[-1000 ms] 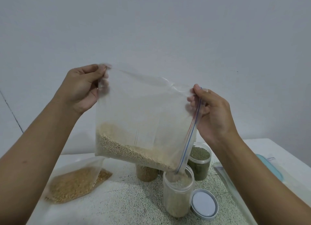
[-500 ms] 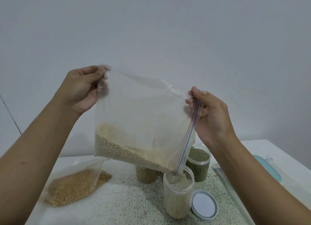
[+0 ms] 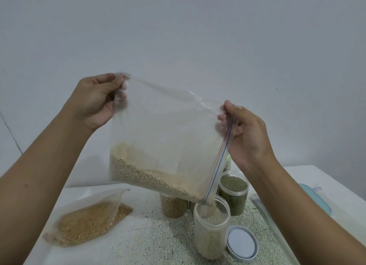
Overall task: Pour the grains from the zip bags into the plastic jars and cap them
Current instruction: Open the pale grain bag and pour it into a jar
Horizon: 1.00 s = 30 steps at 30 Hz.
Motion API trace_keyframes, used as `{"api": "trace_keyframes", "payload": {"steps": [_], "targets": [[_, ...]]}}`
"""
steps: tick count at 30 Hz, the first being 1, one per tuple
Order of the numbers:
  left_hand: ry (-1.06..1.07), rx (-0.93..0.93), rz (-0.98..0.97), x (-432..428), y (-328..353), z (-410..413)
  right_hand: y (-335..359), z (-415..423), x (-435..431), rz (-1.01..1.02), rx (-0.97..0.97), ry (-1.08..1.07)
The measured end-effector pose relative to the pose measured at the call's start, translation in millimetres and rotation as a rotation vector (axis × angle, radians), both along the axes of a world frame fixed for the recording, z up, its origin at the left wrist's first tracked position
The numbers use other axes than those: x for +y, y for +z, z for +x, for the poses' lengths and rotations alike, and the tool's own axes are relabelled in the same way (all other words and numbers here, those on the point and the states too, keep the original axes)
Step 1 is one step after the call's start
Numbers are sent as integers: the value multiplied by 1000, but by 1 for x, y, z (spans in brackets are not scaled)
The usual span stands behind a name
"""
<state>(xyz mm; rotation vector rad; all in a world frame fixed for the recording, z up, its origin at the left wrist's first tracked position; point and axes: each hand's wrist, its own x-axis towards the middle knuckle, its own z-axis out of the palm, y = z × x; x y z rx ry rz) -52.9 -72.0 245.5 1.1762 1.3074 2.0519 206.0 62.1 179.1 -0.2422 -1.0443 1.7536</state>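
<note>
Shifting slightly leftward since a second ago, the zip bag (image 3: 168, 138) is hanging over the speckled table (image 3: 148, 245). Its low zip corner is dipping into the mouth of the clear jar (image 3: 211, 233) near the front edge, beside a loose grey lid (image 3: 241, 244). A second bag (image 3: 87, 225) of golden grain is lying flat at left. Behind, a green-grain jar (image 3: 233, 193) and a brown-grain jar (image 3: 173, 207) are standing. The left hand (image 3: 95, 104) is pinching the raised corner and the right hand (image 3: 249, 136) the striped zip edge, so the bag's long axis is sloping down rightward. Pale grains are heaping along its low side. A plain white wall (image 3: 178, 36) is filling the background.
</note>
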Motion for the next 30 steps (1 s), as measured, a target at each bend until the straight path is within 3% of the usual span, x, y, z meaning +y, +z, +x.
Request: {"api": "trace_keyframes", "payload": {"steps": [30], "targets": [[21,23,2,0,8,-2,2,-4,-2,5,-16,17]]}}
